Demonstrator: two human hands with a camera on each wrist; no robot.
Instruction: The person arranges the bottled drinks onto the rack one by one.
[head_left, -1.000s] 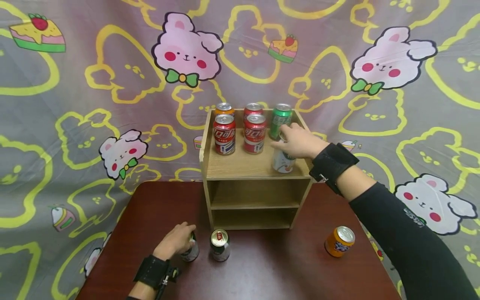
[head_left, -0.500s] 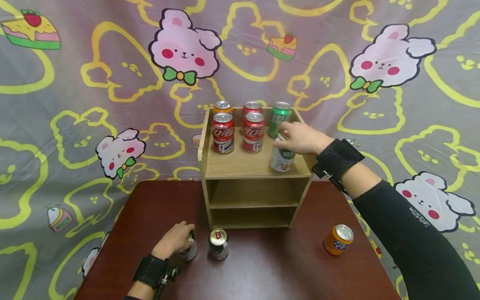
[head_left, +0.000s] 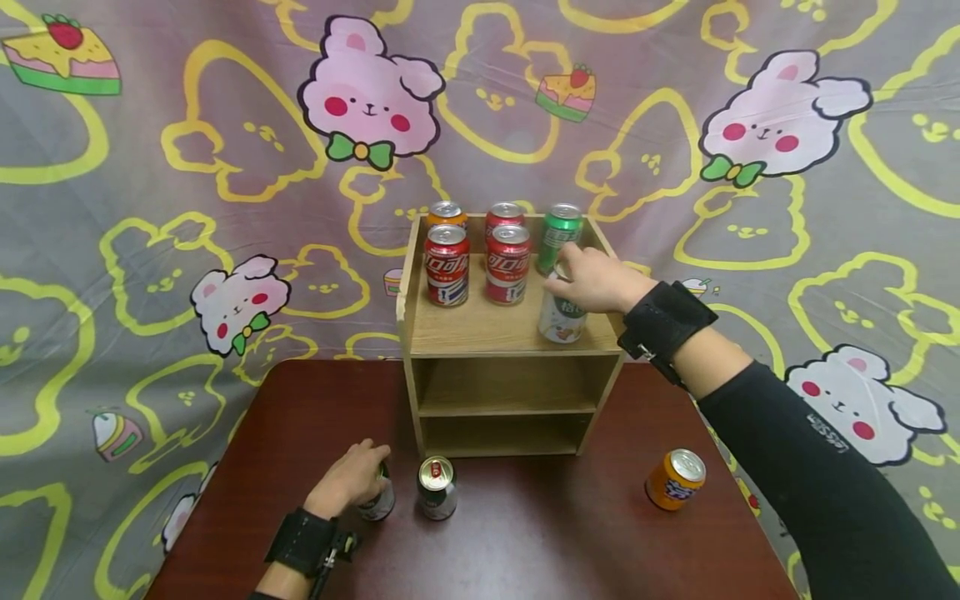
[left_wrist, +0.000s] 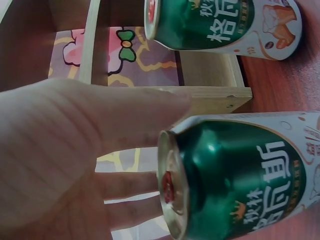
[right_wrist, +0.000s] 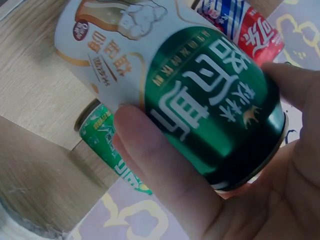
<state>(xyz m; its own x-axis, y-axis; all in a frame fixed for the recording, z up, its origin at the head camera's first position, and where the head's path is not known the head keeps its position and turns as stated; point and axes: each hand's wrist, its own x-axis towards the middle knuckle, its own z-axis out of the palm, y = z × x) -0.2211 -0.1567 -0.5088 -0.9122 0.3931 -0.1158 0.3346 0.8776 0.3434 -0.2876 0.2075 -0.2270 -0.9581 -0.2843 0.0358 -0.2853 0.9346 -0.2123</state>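
Note:
My right hand [head_left: 596, 282] grips a green-and-white kvass can [head_left: 562, 321] at the front right of the wooden shelf's top. The right wrist view shows thumb and fingers round the can's green upper part. A green can [head_left: 560, 237] stands just behind it. Low at the left, my left hand [head_left: 348, 482] holds another kvass can [head_left: 378, 502] near its top, on the table. In the left wrist view, thumb and fingers lie on either side of its gold lid, the fingertips partly hidden behind it. A third kvass can [head_left: 437, 490] stands upright beside it.
The wooden shelf [head_left: 480, 343] stands on a dark red table [head_left: 547, 533]. Two red cola cans [head_left: 447, 267] are on its top, with another red can [head_left: 505, 215] and an orange can [head_left: 447, 212] behind. Another orange can [head_left: 675, 481] stands at the table's right. A patterned cloth [head_left: 247, 167] hangs behind.
The right hand and its kvass can have shifted only slightly at the shelf's front right. My left hand stays at its can, and the head view has moved a little.

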